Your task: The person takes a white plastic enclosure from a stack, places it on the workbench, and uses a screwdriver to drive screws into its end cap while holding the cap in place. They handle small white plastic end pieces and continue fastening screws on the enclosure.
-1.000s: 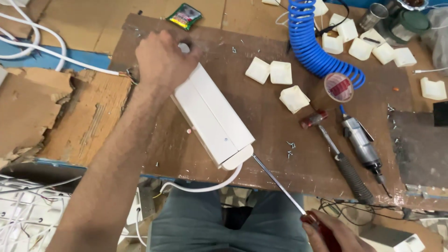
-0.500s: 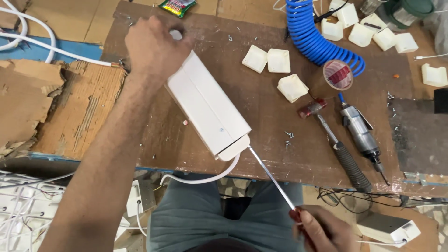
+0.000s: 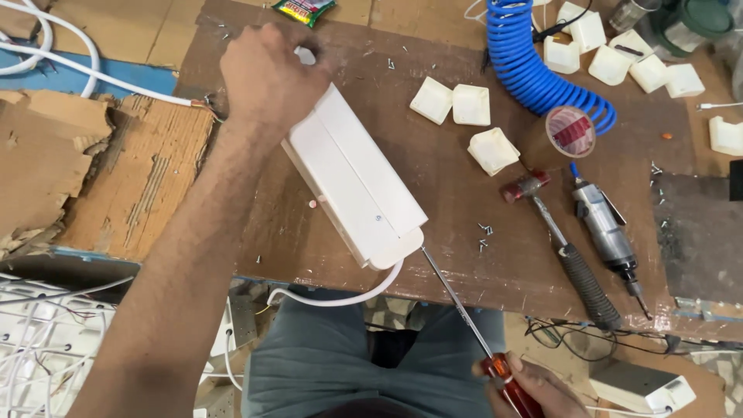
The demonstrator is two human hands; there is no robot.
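Fingers of left hand (image 3: 267,77) clamp the far end of the white plastic casing (image 3: 354,179), long axis 11-to-5 o'clock; right hand (image 3: 534,387), nearer, grips the red-handled screwdriver (image 3: 464,310), tip at the casing's near end.

A long box-shaped housing (image 3: 356,182) lies diagonally on the workbench (image 3: 433,255), its lower end at the near edge, a cable (image 3: 340,298) hanging off below. The left hand (image 3: 267,73) rests on its far end; the right hand (image 3: 534,387), below the near edge, holds a screwdriver (image 3: 464,310) touching the lower end. A hammer (image 3: 561,240) and an air tool (image 3: 607,236) lie towards the right edge, a coiled hose (image 3: 534,66) behind them.
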